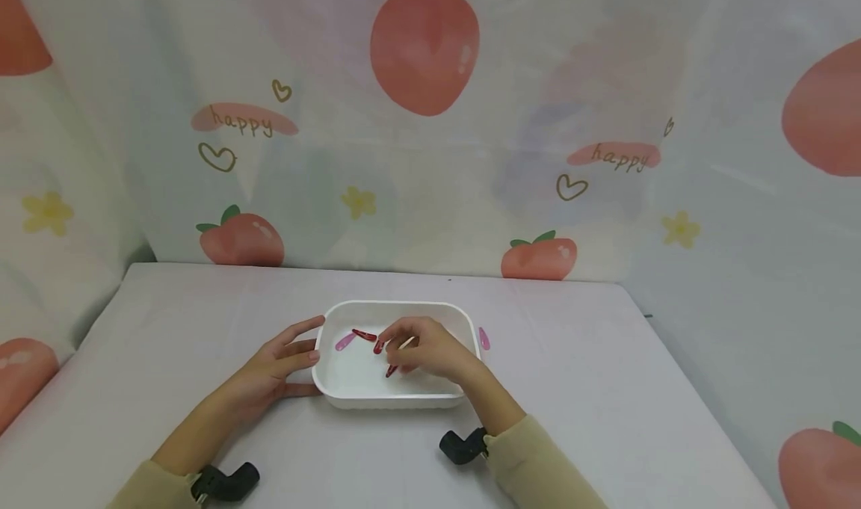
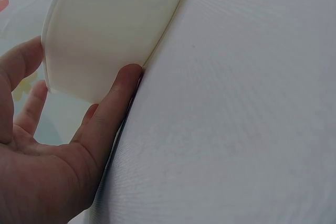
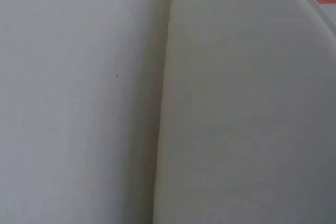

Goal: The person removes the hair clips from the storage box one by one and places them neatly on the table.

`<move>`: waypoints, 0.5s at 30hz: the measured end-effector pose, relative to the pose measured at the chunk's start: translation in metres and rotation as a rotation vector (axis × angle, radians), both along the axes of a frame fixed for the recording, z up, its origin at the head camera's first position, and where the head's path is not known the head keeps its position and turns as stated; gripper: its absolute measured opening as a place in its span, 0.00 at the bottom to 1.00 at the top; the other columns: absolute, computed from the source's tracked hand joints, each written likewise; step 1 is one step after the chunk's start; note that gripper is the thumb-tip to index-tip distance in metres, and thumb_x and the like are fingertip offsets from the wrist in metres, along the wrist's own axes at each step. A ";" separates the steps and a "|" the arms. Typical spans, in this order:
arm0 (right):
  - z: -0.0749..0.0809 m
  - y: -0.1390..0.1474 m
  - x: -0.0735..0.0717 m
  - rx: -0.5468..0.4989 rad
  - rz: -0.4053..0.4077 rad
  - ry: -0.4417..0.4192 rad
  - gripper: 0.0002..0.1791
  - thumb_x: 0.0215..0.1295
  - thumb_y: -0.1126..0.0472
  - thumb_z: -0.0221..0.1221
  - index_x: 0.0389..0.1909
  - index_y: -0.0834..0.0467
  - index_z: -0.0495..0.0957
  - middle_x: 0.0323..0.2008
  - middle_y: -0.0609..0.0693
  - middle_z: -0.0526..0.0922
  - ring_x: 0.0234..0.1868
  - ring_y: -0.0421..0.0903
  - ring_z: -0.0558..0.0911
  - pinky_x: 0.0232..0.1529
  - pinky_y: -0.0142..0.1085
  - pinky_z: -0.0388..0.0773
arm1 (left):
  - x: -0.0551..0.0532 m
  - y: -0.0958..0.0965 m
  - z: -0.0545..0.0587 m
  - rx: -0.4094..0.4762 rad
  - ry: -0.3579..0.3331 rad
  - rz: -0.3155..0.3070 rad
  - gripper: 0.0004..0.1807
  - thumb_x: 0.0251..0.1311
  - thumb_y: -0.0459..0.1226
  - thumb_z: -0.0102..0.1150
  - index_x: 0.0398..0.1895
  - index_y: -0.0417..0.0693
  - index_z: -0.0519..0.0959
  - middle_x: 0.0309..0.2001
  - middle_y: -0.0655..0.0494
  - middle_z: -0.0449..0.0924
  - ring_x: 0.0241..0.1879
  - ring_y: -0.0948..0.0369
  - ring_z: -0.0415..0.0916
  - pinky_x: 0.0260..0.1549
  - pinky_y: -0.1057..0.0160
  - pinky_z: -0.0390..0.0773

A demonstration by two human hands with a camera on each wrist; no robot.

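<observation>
In the head view a white plastic tray (image 1: 350,383) sits on the table. Inside it lie a pink hair clip (image 1: 345,341) and a red hair clip (image 1: 365,335), end to end. My left hand (image 1: 272,367) steadies the tray's left side, fingers spread; in the left wrist view one digit lies low along the wall and other fingertips reach the rim. My right hand (image 1: 427,350) is over the tray, fingers bent down, with another red hair clip (image 1: 378,347) at its fingertips and a further red clip (image 1: 391,371) just below. I cannot tell whether it pinches either one.
Just outside the tray's right side, a pink hair clip (image 1: 484,338) lies on the white-covered table (image 1: 377,457). A fruit-patterned curtain (image 1: 430,195) hangs behind the table. Black wrist cameras (image 1: 464,446) are worn on both arms. The right wrist view shows the tray's outer wall (image 3: 241,103).
</observation>
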State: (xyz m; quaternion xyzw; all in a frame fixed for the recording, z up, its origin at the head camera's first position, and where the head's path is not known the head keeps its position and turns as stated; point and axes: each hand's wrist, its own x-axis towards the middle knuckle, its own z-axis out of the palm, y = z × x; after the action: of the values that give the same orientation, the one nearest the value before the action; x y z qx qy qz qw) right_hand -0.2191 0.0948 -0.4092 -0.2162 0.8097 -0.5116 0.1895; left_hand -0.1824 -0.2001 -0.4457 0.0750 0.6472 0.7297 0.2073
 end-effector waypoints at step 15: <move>-0.003 -0.010 0.002 0.295 -0.031 0.176 0.19 0.50 0.76 0.66 0.41 0.53 0.85 0.32 0.50 0.83 0.28 0.41 0.78 0.25 0.30 0.72 | -0.001 0.001 -0.001 -0.007 -0.003 0.010 0.36 0.70 0.36 0.57 0.78 0.58 0.55 0.74 0.36 0.55 0.63 0.47 0.71 0.51 0.41 0.81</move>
State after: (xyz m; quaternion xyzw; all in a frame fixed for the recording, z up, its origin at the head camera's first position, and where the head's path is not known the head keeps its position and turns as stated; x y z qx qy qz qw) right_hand -0.2171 0.0847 -0.4126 -0.2175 0.8927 -0.3691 0.1398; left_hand -0.1836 -0.1991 -0.4472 0.0700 0.6500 0.7285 0.2047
